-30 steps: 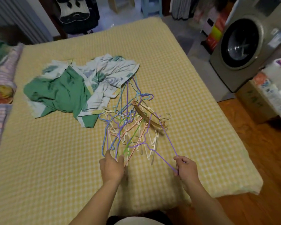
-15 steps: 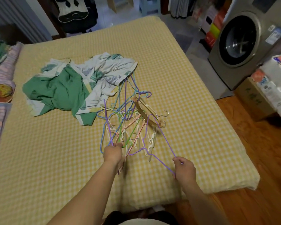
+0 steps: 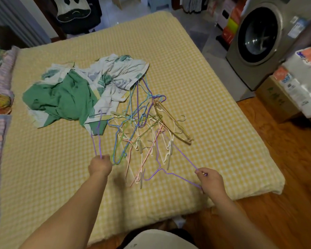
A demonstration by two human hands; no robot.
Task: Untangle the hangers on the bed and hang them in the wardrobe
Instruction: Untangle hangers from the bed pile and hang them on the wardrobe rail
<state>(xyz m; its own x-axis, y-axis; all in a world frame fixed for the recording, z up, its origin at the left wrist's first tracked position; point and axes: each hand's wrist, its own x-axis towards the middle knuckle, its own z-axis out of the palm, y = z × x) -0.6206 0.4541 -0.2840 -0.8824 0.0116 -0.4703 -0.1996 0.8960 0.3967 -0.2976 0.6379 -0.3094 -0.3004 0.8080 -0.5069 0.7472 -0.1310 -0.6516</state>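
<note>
Two purple hangers: our left hand grips one, our right hand pinches another, beside the tangle on the bed

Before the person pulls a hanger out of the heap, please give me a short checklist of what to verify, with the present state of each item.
1. Right hand has a firm hold: ok, it pinches one corner of a purple hanger.
2. Left hand has a hold: ok, it grips another purple wire at the left side of the heap.
3. The right hand's purple hanger is free of the hanger heap: not ok, one arm still runs into the tangle.
4. The clothes are clear of the hangers: not ok, several wires lie under the white shirt's edge.
5. Room on the bed to spread the heap: ok.
6. The way to the wardrobe: cannot tell, no wardrobe is in view.
</note>
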